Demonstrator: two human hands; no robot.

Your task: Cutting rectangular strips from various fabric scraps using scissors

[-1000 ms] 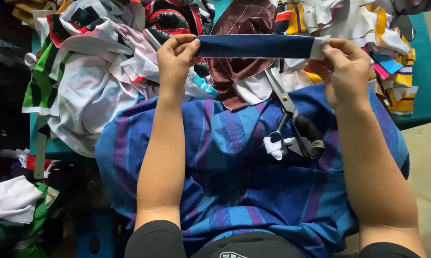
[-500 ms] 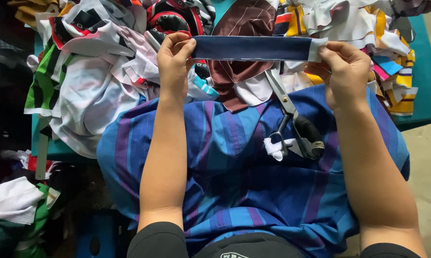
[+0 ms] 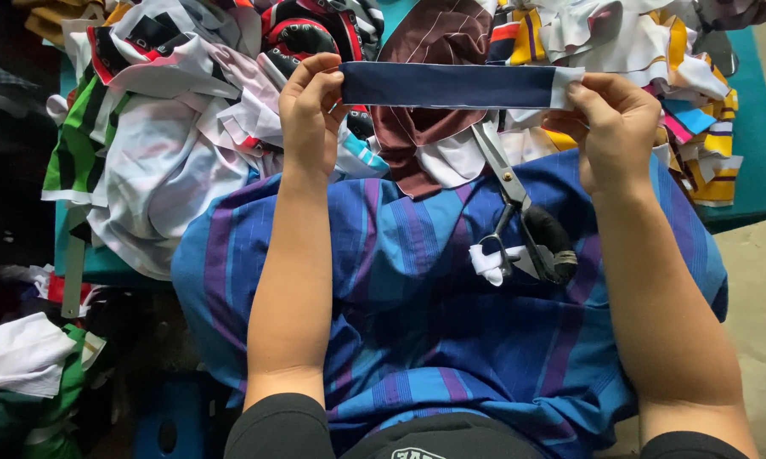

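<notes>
Teal desk (image 3: 765,183) heaped with scraps: both hands' fingers (image 3: 319,85) pinch the navy strip (image 3: 451,85); keep it taut and level.

Single head-worn camera, looking steeply down from above the person's own forearms, close over the lap, facing forward onto the fabric-heaped surface (image 3: 761,183)
</notes>
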